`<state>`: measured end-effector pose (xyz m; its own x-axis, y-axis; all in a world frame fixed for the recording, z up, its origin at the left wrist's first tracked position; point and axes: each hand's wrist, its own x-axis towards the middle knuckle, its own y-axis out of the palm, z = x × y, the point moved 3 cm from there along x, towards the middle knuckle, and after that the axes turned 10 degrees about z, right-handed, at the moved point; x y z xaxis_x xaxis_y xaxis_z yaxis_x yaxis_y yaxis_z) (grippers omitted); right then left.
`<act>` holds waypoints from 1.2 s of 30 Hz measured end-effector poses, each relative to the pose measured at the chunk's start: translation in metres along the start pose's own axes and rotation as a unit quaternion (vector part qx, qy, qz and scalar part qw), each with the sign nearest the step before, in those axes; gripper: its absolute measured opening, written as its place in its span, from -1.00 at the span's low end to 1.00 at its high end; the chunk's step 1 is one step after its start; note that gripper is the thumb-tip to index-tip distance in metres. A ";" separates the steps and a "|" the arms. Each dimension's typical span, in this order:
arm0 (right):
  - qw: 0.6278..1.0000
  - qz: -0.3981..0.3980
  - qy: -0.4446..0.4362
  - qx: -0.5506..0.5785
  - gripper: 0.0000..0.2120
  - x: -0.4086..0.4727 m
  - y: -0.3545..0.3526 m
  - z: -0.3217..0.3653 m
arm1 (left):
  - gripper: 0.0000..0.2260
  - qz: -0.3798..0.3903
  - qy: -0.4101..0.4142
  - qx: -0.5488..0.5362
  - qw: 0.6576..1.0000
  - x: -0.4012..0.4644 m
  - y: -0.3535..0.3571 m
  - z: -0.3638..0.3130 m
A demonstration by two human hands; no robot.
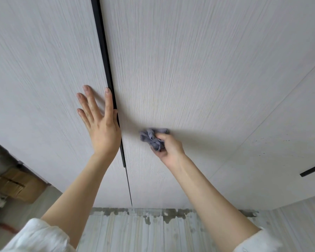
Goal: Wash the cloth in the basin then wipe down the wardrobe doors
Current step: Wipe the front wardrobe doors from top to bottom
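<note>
Cloth [152, 138] — grey, bunched, clenched in right hand [168, 147] and pressed against right wardrobe door [198, 79], just beside black handle strip [105, 60]. Left hand [100, 120] — fingers straight, palm flat on left wardrobe door [35, 79], thumb at the strip. Cardboard box [16, 184] lower left on floor.

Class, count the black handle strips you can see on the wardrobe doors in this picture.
2. One long black strip runs down the gap beside the left hand; a short one shows at the right edge. Others may lie out of view.
</note>
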<state>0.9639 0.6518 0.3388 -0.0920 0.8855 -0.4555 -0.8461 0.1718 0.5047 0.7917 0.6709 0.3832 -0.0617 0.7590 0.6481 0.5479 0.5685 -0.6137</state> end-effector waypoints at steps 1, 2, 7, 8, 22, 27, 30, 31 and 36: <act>1.000 0.001 -0.005 0.008 -0.90 0.002 0.005 0.004 | -0.52 0.002 0.000 0.003 1.000 0.000 0.000 0.001; 1.000 -0.003 -0.008 0.009 -0.92 0.004 0.009 0.004 | -0.52 0.004 0.000 0.005 1.000 -0.001 0.000 0.002; 0.999 -0.049 0.019 -0.013 -0.86 0.028 -0.011 -0.042 | -0.51 0.007 0.009 0.009 1.000 -0.001 -0.001 0.003; 0.997 -0.070 0.037 -0.018 -0.86 0.031 -0.015 -0.051 | -0.50 0.006 0.012 0.010 1.000 -0.001 -0.001 0.004; 0.999 -0.005 0.006 0.035 -0.87 0.013 0.045 -0.018 | -0.47 0.036 0.031 0.005 0.999 -0.003 -0.006 0.010; 0.995 -0.071 0.064 0.027 -0.84 0.017 0.039 -0.055 | -0.42 0.036 0.038 0.021 0.998 -0.005 -0.006 0.014; 0.994 -0.078 0.078 0.021 -0.86 0.015 0.044 -0.051 | -0.35 0.037 0.048 0.036 0.998 -0.007 -0.008 0.017; 0.995 -0.066 0.078 0.017 -0.86 0.013 0.047 -0.047 | -0.32 0.039 0.050 0.042 0.997 -0.008 -0.008 0.018; 0.998 -0.037 0.047 0.019 -0.81 0.004 0.076 -0.024 | -0.12 0.084 0.058 0.077 0.992 -0.012 -0.016 0.023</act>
<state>0.8861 0.6577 0.3578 -0.0806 0.8259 -0.5580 -0.8322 0.2524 0.4938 0.7647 0.6597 0.3746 0.1201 0.8104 0.5734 0.4087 0.4860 -0.7725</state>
